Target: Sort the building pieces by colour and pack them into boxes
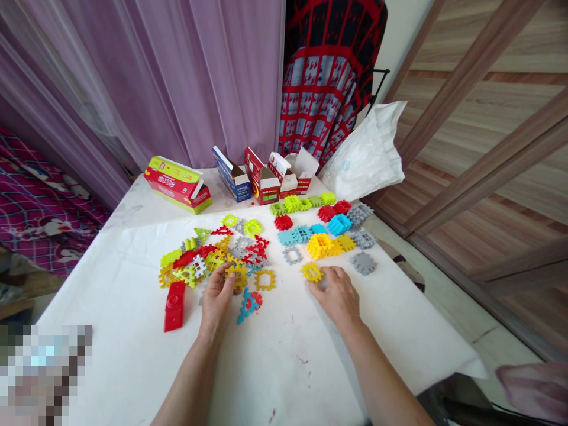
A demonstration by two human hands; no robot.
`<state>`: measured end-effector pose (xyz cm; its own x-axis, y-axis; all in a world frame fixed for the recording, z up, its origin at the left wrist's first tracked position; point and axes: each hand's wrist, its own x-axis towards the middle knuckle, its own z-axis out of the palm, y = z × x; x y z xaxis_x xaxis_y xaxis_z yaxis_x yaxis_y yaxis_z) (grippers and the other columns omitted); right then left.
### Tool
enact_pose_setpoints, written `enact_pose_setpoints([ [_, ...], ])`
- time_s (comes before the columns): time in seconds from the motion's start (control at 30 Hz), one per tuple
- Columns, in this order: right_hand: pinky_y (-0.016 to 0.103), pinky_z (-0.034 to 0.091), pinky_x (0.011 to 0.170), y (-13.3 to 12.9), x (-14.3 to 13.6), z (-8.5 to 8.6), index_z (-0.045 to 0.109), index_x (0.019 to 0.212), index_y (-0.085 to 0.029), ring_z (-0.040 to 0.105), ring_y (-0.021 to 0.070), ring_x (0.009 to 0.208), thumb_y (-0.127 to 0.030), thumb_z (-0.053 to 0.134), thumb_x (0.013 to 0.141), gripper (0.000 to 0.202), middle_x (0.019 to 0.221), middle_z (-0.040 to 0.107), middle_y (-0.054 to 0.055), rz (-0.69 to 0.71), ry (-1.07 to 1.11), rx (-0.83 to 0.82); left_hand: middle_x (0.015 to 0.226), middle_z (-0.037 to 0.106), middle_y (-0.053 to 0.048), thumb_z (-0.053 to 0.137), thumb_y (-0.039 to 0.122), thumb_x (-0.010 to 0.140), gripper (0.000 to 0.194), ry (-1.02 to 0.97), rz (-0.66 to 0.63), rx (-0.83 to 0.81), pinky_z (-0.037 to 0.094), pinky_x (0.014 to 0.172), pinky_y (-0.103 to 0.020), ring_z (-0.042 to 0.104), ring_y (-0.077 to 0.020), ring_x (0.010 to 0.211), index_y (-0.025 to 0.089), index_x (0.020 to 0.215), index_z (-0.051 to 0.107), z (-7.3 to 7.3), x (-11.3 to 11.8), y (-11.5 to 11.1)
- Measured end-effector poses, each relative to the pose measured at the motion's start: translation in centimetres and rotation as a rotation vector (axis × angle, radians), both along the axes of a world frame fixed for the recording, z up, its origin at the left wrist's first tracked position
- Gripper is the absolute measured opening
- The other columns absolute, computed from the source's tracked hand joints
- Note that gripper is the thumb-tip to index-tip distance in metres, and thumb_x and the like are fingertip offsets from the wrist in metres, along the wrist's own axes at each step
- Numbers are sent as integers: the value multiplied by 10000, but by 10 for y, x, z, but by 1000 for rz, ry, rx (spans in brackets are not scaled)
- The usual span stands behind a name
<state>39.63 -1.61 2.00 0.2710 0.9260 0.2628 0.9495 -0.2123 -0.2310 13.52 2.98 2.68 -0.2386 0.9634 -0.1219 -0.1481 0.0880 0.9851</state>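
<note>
My left hand (217,296) is closed on a yellow notched building piece (239,275), gripped between thumb and fingers over the table. In my right hand (339,294) the thumb and fingers pinch the edge of a second yellow notched building piece (312,272). An open yellow square frame (265,280) lies between the hands, nearer the left. Just below it is a blue triangular piece (245,306) with a red round part. Beyond my left hand spreads a mixed pile of pieces (213,257). Ahead of my right hand stands a yellow stack (319,245).
Rows of stacked pieces run along the right: green (291,204), red (327,213), blue (339,224) and grey (364,263). A red block (174,306) lies at left. Behind stand a red-green box (175,184), a blue box (233,174) and a white bag (366,157).
</note>
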Motion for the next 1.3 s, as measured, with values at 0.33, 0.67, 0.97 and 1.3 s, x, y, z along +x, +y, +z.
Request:
enact_pose_setpoints([
  [0.33,336,449,723,-1,44,3,618,1103,-177,575,264,967,-475,570,832,406,1041,606,118,-254,-48,-72,855,564,-9,751,558,610,573,17,-13,9,510,521,-212,535,-111,681,189,1027,616,-3,0,2],
  [0.67,344,450,751,-1,39,6,618,1093,-166,580,275,968,-450,587,817,398,1025,608,128,-284,-15,-49,834,563,7,748,525,617,517,4,-14,15,524,557,-221,575,-112,683,191,992,625,5,1,0],
  [0.97,349,464,871,-5,7,4,640,990,-197,587,227,966,-312,472,866,238,1013,627,101,74,148,267,805,647,-3,780,528,574,616,-111,-84,-101,518,497,-217,641,-145,695,206,1059,581,8,4,-5],
  [1.3,436,450,992,24,-95,31,513,1314,-185,524,284,1174,-302,697,737,618,1285,563,139,705,247,138,783,654,15,799,495,564,534,-204,-178,-106,511,439,-202,621,-113,577,196,923,541,12,5,-8],
])
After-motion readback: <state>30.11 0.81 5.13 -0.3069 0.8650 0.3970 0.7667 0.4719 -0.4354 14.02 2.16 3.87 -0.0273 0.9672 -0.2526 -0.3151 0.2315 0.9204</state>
